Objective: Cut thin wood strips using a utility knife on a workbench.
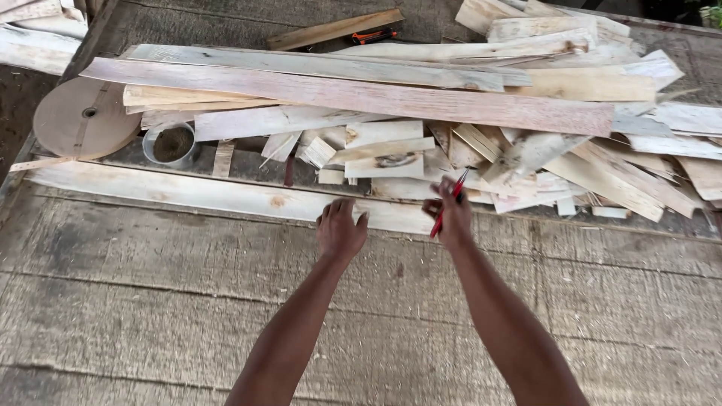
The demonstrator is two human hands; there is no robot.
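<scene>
My right hand is closed around a thin red pencil that points up toward the wood pile. My left hand reaches forward with its fingers spread and holds nothing; it hovers over a long pale board lying across the workbench. Just beyond both hands lies a heap of short wood offcuts. A long reddish plank runs across the top of the pile.
A round wooden disc sits at the far left beside a small metal tin. An orange and black tool lies at the back near a plank. More scrap boards crowd the right side. The rough workbench top spreads below.
</scene>
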